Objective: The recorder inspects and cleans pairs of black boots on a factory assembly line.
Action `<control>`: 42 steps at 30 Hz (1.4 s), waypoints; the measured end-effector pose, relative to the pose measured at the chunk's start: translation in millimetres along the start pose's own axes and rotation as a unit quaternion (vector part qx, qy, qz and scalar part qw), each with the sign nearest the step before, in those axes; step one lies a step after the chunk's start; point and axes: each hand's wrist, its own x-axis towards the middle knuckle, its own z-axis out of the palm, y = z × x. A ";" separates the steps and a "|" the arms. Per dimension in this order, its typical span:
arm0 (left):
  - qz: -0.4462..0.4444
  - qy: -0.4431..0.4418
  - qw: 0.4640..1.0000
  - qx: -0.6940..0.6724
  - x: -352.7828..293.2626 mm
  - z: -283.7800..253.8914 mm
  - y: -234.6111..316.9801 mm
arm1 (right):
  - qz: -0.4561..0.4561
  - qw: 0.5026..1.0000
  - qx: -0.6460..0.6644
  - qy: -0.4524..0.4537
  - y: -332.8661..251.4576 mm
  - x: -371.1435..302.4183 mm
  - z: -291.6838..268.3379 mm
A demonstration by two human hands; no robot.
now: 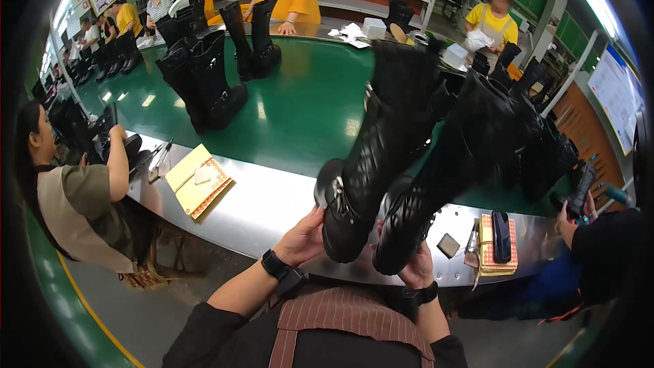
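A pair of tall black boots fills the middle of the view, tilted with the shafts pointing away over the bench. My left hand (300, 240) is closed around the foot end of the left boot (392, 126), which has a quilted side and a buckle strap. With the other boot (453, 163) in its grip, my right hand (417, 267) holds it low by the foot, fingers partly hidden beneath. Both boots are raised above the metal bench edge (272, 187), close to my apron.
A green belt (306, 95) carries more black boots (211, 85). Left on the bench lies a yellow paper stack (187, 187); right are a dark pad (448, 245) and papers beneath a dark case (501, 237). People work on both sides and across.
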 end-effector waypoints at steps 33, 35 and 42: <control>0.067 0.029 0.997 -0.035 3.3 9.5 -5.2 | -0.134 0.969 -0.090 0.187 7.7 -5.3 34.1; 0.071 0.055 0.996 -0.024 3.4 11.9 -6.7 | -0.139 0.971 -0.094 0.171 7.4 -5.8 32.1; 0.155 0.056 0.985 0.051 5.7 14.8 -7.7 | -0.193 0.944 -0.163 0.212 12.7 -4.7 26.1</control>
